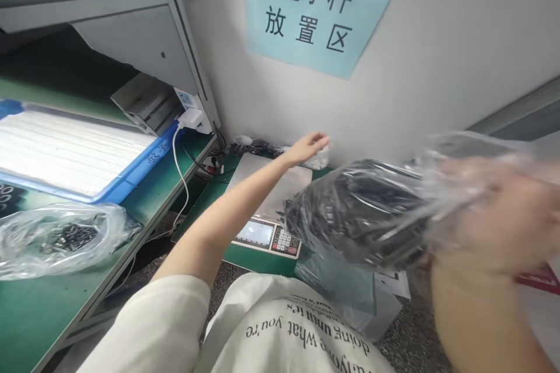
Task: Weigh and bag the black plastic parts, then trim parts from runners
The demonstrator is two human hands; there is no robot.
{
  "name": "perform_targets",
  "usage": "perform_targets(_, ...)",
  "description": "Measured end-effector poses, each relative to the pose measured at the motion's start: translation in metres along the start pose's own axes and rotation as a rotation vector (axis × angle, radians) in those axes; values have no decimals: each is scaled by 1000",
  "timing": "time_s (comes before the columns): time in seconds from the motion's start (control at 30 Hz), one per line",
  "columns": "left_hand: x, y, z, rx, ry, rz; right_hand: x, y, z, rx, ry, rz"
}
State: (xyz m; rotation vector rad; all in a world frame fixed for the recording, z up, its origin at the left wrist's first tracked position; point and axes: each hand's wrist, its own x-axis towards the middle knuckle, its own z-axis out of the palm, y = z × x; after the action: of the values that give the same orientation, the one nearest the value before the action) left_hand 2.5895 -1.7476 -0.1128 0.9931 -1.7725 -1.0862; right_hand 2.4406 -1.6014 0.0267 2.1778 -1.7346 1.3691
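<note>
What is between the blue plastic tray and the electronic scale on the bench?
A white cable hangs there, with dark wires behind it, in the head view.

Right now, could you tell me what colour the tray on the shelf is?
The tray is blue, in the head view.

At 12 o'clock, on the grey wall, a light blue paper sign in a glossy plastic sleeve (319,6) shows big black Chinese characters in two lines, "电子秤" and "放置区", which mean the place for putting the electronic scale. At 9 o'clock, the rim of a blue plastic tray (157,154) carries white-looking printed characters, and the first seems to be "放", but the rest I cannot read surely. At 6 o'clock, the cream cloth shirt (297,326) shows upside-down black English words "doing until it's" and "what you're", while the keypad and the screen of the flat steel digital scale (266,239) are too small to read.
</note>
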Motion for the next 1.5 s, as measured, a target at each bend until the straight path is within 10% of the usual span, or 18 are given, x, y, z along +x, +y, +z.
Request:
perform_targets(0.1, -20, 7, -46, -238, 188, 32, 6, -16, 49, 219, 247, -186)
perform_targets(0.43, -95, 35, -88, -51, 414, 177, 8, -22, 161, 394, -147, -209)
perform_targets(0.87, -111, 32, -81, 326, 564, 308, 42, 0, 115, 270, -734, -209)
perform_targets(1.2, -122, 37, -80, 374, 512, 356, 59, 3, 122, 410, -420, 175)
perform_targets(1.5, -123, 44, -101, 627, 400, 382, 101, -6, 155, 325, -407, 348)
